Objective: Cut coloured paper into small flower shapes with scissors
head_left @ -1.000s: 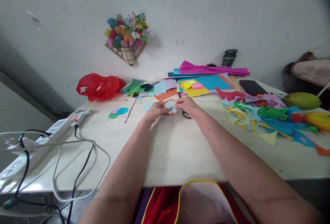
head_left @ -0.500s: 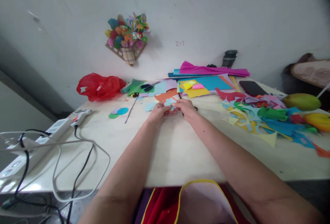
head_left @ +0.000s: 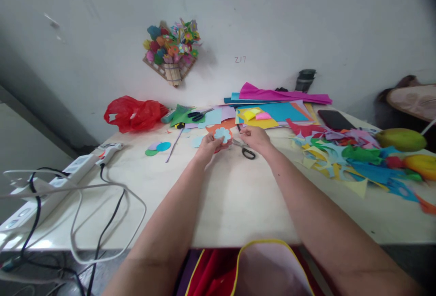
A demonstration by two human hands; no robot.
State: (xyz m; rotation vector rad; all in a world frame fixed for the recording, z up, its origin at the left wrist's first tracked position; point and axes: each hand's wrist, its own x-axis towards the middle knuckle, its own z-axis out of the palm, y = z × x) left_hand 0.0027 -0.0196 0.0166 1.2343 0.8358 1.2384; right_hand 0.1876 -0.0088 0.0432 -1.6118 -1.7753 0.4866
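Observation:
A light-blue paper flower (head_left: 222,135) with rounded petals is pinched in my left hand (head_left: 208,145), with orange paper showing around its edge. My right hand (head_left: 256,138) is apart from the flower, to its right. Its fingers are drawn together at a thin dark pen-like stick (head_left: 239,128), of which only one end shows. Below the right hand lies a pair of scissors (head_left: 248,153) with black handles, blades pointing toward the flower. Orange paper (head_left: 214,128) and a light-blue piece (head_left: 197,141) lie behind and beside my left hand.
Paper circles (head_left: 157,148) and a thin purple strip (head_left: 174,146) lie to the left. Colored sheets (head_left: 289,112) and second scissors (head_left: 200,114) are at the back. Scraps (head_left: 354,159) and a phone (head_left: 335,119) are right; a power strip (head_left: 51,196) with loose cables is left.
My right hand has let go of the flower and moved right, uncovering the scissors. My left hand keeps the flower in nearly the same place. The view has shifted slightly.

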